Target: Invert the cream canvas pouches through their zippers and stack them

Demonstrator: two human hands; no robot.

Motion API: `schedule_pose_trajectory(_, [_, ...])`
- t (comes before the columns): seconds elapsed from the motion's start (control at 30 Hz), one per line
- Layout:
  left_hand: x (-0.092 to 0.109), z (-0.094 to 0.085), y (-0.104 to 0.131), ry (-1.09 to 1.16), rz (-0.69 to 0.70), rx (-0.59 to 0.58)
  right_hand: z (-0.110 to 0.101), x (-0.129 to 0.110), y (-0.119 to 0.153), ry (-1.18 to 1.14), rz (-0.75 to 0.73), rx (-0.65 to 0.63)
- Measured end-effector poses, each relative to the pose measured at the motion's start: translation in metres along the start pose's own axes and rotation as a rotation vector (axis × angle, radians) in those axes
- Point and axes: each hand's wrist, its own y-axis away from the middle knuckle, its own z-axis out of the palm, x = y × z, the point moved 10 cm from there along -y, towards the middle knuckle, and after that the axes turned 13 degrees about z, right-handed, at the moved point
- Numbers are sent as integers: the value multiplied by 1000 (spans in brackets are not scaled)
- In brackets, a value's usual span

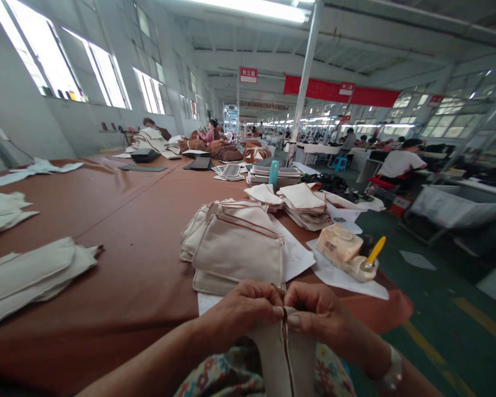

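My left hand (248, 304) and my right hand (324, 310) meet at the table's front edge, thumbs and fingers pinched side by side. Between them they grip the top of a beige fabric piece (270, 353) with a dark brown seam or edge down its middle. The piece hangs over a floral-patterned cloth on my lap, and its lower end runs out of view. Just beyond my fingers, a stack of beige panels (240, 251) with brown edging lies on the brown-covered table (140, 259).
Beige piles (28, 273) lie at the left. To the right stand a cream container (339, 242), a yellow-handled brush (376, 251) and more panel stacks (303, 201). A teal bottle (273, 175) stands behind. A seated person (400, 162) is farther right, beyond the aisle.
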Motion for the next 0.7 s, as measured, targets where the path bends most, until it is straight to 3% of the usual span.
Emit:
schedule_pose_trajectory(0.43, [-8,-7,2,-152,17,-32,0,23,-12,-179,78,26])
schedule_pose_trajectory(0.7, [8,-3,4,-433,78,-66,-6,16,-8,118,35,143])
